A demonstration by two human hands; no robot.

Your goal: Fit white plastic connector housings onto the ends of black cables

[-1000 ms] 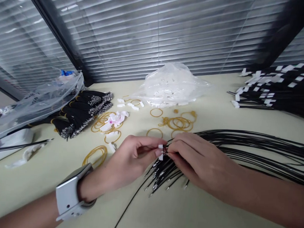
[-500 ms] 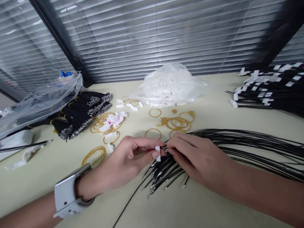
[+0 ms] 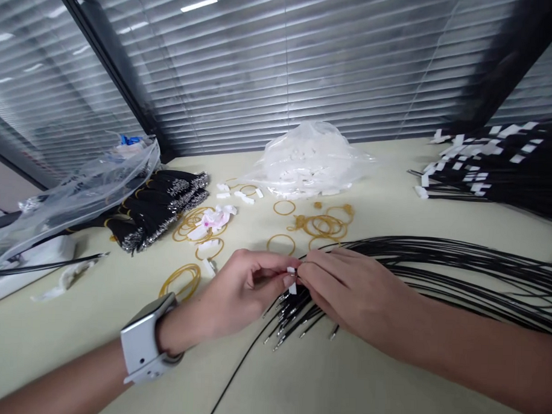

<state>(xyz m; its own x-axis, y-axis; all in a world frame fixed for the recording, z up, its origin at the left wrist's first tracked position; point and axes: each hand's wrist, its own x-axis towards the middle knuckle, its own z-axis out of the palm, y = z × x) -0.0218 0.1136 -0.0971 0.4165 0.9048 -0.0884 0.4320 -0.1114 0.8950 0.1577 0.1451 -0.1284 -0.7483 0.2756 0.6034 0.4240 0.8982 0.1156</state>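
Observation:
My left hand (image 3: 241,293) pinches a small white rectangular piece (image 3: 292,288) between thumb and forefinger; whether it is plastic or paper I cannot tell. Touching it from the right, my right hand (image 3: 352,288) is closed on the end of a thin black cable, largely hidden by the fingers. A dark tip shows across the white piece. Under both hands lies a loose bundle of black cables (image 3: 419,243) with metal-tipped ends (image 3: 278,345) fanned toward me. One single cable (image 3: 236,370) runs down to the bottom edge.
Yellow rubber bands (image 3: 323,225) lie behind my hands, near crumpled white paper (image 3: 214,220). A clear bag of white pieces (image 3: 307,163) sits at the back. Cables with white ends (image 3: 508,167) are piled at right, banded black bundles (image 3: 167,203) at left beside a plastic bag (image 3: 91,185).
The white piece and the fingertips of both hands have come closer together, and a dark tip now crosses the piece. The whole view has shifted slightly.

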